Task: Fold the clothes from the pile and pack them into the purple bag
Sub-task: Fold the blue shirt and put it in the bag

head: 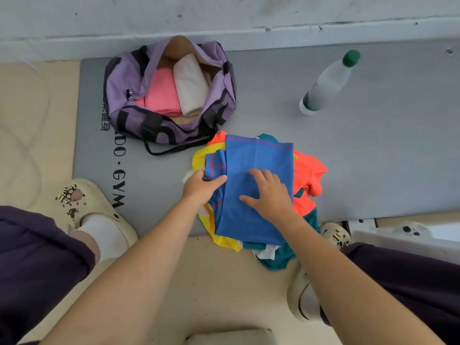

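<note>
Left hand (202, 186): grips the left edge of the blue garment (251, 190), thumb on top of the cloth and fingers curled under a folded flap.
Right hand (267, 192): lies flat on the blue garment with fingers spread and straight, pressing the cloth down (it holds nothing).
Blue garment: partly folded, on top of the pile of clothes (308, 180); thin red stripes run across its upper edge and down its left flap.
Pile of clothes: orange, yellow, teal and white pieces under the blue one, lying half on the grey mat (373, 158) and half over its near edge onto the beige floor (211, 282).
Purple bag (171, 95): on the mat's far left corner, just beyond the pile, unzipped and gaping; its black strap trails toward the pile.
Inside the bag: a folded pink garment (163, 93) on the left and a folded cream garment (190, 83) touching it on the right.
Water bottle (328, 83): clear with a green cap, standing on the mat, well apart to the right of the bag.
Person: dark trousers, white socks and cream clogs (99, 207), one foot on either side of the pile.
</note>
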Demonstrator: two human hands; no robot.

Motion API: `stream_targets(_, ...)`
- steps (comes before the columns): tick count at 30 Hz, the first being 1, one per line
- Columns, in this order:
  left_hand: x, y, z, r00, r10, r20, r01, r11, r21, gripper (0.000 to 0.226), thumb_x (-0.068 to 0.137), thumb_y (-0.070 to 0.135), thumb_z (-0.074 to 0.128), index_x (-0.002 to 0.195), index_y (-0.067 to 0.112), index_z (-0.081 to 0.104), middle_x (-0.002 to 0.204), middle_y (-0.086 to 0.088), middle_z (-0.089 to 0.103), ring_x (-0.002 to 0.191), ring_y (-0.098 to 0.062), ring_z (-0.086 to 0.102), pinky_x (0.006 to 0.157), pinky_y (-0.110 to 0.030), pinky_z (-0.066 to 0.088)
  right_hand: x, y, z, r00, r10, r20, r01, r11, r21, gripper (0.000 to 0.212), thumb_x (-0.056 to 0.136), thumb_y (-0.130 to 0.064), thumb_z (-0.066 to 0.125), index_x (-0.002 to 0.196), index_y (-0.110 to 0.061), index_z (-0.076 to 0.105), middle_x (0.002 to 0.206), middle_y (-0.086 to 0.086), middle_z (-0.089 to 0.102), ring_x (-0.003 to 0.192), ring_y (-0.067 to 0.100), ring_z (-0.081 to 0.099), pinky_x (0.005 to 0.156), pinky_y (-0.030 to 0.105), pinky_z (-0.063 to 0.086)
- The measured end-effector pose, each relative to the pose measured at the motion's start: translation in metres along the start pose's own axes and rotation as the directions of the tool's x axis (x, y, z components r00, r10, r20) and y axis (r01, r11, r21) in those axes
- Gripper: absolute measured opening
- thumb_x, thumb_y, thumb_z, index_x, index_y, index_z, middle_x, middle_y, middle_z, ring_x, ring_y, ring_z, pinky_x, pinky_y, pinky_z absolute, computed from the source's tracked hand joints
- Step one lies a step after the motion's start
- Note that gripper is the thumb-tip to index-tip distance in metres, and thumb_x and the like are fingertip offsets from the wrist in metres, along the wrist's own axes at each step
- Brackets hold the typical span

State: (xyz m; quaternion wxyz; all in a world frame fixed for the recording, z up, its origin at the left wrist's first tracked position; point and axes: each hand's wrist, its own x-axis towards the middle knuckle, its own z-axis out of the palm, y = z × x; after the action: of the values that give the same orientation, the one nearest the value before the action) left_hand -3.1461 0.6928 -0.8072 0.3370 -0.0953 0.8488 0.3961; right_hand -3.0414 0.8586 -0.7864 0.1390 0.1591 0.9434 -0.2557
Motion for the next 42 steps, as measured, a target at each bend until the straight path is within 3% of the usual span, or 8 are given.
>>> stream_targets(7, 0.0, -0.029, -0.01, 0.997, -0.045, -0.068, 0.025, 0.965, -0.262, 0.033, 0.085, 0.026, 0.073, 0.064, 0.018, 0.048, 0.066, 0.001, 0.054, 0.063, -0.015, 0.05, 0.061, -0.031, 0.04, 0.007, 0.01, 0.019, 0.999, 0.043, 0.018, -0.043, 0.999, 0.0, 0.069, 0.082, -0.05, 0.069, 0.141, -0.025, 0.042, 0.139, -0.003, 0.048, 0.128, 0.022, 0.044, 0.1, 0.043, 0.038)
stream_targets(12, -0.003, -0.039, -0.02, 0.977, -0.179, 0.119, 0.212, 0.888, -0.408, 0.023, 0.088, 0.03, 0.071, 0.089, 0.014, 0.056, 0.078, -0.004, 0.065, 0.048, -0.008, 0.059, 0.054, -0.022, 0.051, 0.008, 0.008, 0.023, 0.999, 0.042, -0.014, -0.042, 0.999, 0.009, 0.066, 0.081, -0.049, 0.069, 0.137, -0.025, 0.044, 0.137, -0.003, 0.049, 0.127, 0.021, 0.044, 0.098, 0.042, 0.036)
stream_targets(16, -0.006, -0.031, -0.024, 0.973, -0.034, 0.23, 0.114, 0.931, -0.347, 0.025, 0.081, 0.024, 0.079, 0.102, 0.023, 0.065, 0.075, 0.009, 0.072, 0.06, -0.001, 0.066, 0.051, -0.015, 0.048, 0.009, 0.002, 0.021, 0.998, 0.061, -0.022, -0.061, 0.998, -0.001, 0.067, 0.082, -0.051, 0.068, 0.138, -0.023, 0.042, 0.132, 0.0, 0.049, 0.122, 0.023, 0.046, 0.096, 0.044, 0.039)
stream_targets(19, -0.009, -0.028, -0.024, 0.995, 0.083, 0.063, -0.05, 0.911, -0.409, 0.03, 0.082, 0.008, 0.076, 0.108, 0.02, 0.069, 0.078, 0.003, 0.068, 0.064, -0.002, 0.063, 0.056, -0.012, 0.047, 0.007, -0.005, 0.02, 0.996, 0.063, -0.061, -0.063, 0.998, 0.002, 0.068, 0.083, -0.051, 0.067, 0.138, -0.021, 0.042, 0.129, 0.002, 0.048, 0.12, 0.025, 0.047, 0.093, 0.045, 0.042)
stream_targets(23, -0.008, -0.033, -0.027, 0.974, 0.161, -0.162, -0.19, 0.965, -0.183, 0.015, 0.078, 0.02, 0.08, 0.078, 0.028, 0.067, 0.085, 0.003, 0.066, 0.074, -0.004, 0.059, 0.07, -0.017, 0.047, 0.003, -0.01, 0.021, 0.997, 0.049, -0.065, -0.051, 0.998, -0.031, 0.065, 0.083, -0.052, 0.066, 0.136, -0.021, 0.044, 0.127, 0.002, 0.047, 0.117, 0.024, 0.047, 0.092, 0.042, 0.041)
stream_targets(34, -0.015, -0.045, -0.012, 0.998, -0.006, 0.067, 0.011, 0.997, -0.08, 0.032, 0.078, 0.035, 0.08, 0.102, 0.02, 0.063, 0.091, -0.006, 0.067, 0.082, -0.02, 0.064, 0.076, -0.036, 0.053, 0.004, -0.013, 0.016, 0.998, 0.065, -0.02, -0.065, 0.998, -0.018, 0.066, 0.085, -0.051, 0.065, 0.137, -0.019, 0.042, 0.129, 0.004, 0.047, 0.12, 0.025, 0.047, 0.095, 0.043, 0.041)
stream_targets(39, -0.016, -0.042, -0.016, 0.999, -0.018, 0.033, 0.025, 0.976, -0.218, 0.018, 0.078, 0.023, 0.081, 0.073, 0.019, 0.063, 0.061, 0.011, 0.061, 0.056, -0.005, 0.054, 0.05, -0.016, 0.043, 0.002, -0.013, 0.015, 0.998, 0.064, -0.02, -0.065, 0.998, -0.027, 0.064, 0.086, -0.05, 0.064, 0.136, -0.018, 0.043, 0.129, 0.005, 0.048, 0.119, 0.025, 0.047, 0.094, 0.043, 0.042)
stream_targets(42, -0.011, -0.05, -0.035, 0.967, -0.128, 0.221, 0.151, 0.984, -0.09, 0.027, 0.076, 0.023, 0.081, 0.071, 0.015, 0.056, 0.051, 0.011, 0.053, 0.049, -0.008, 0.046, 0.045, -0.019, 0.037, 0.002, -0.012, 0.015, 0.998, 0.062, -0.015, -0.062, 0.998, -0.021, 0.062, 0.086, -0.049, 0.064, 0.136, -0.018, 0.043, 0.129, 0.004, 0.048, 0.119, 0.025, 0.047, 0.094, 0.043, 0.042)
